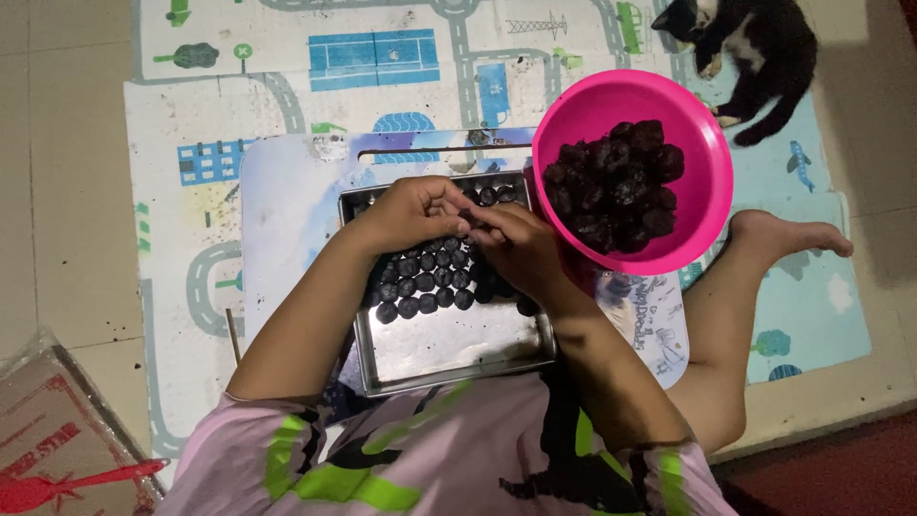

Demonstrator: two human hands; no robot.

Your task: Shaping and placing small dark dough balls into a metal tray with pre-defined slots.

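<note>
- The left hand [406, 212] and right hand [516, 244] pinch one small dark ball together, mid-frame.
- The shiny metal tray [449, 349] is half full.
- The round pink plastic bowl [702, 191], upper right, holds lots more.

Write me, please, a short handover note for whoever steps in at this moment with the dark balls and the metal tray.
Left hand and right hand: both meet over the metal tray, fingertips together, seemingly pinching a small dark piece; the piece itself is hidden.
Things: pink bowl, right of the tray, holds a heap of dark sticky lumps. The tray lies on a light board on the play mat.
Done: several rows of small dark balls fill the tray's far part.
Left: the near part of the tray is bare, and the bowl is still well filled.
Note: a black-and-white cat lies beyond the bowl.
</note>
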